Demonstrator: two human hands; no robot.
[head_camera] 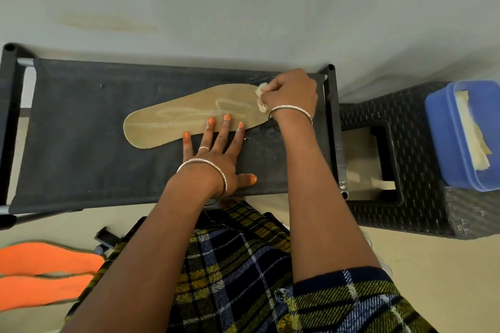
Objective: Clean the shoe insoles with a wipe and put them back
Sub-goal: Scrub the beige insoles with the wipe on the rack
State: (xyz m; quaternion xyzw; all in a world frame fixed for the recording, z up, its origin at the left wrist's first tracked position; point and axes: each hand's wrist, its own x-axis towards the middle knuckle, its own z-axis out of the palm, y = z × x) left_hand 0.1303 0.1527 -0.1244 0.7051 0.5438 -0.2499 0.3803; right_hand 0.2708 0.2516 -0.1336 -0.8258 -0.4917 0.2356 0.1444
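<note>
1. Your insole [173, 127] lies flat on the black fabric rack [81, 130], tan face up, w/ pale looping streaks across its top.
2. Long axis runs left-right, slightly skewed: the left end sits nearer you and the right end farther. The rounded left end is bare; the right end is under your R hand, so toe vs heel can't be told.
3. Your L hand [213, 159] is flat and spread, fingers straight. Its fingertips press the insole's near edge around mid-length, while palm and thumb rest on the rack fabric.
4. Your R hand [292, 92] is curled round a bunched pale wipe [261, 100], holding it against the insole's right end, near the rack's far right corner.
5. Two orange insoles [46, 257] lie side by side on the floor, near left, well apart from the tan one.
6. A blue tub [443, 143] stands on a dark woven stool [378, 213] right of the rack, w/ pale sheets showing inside it.
</note>
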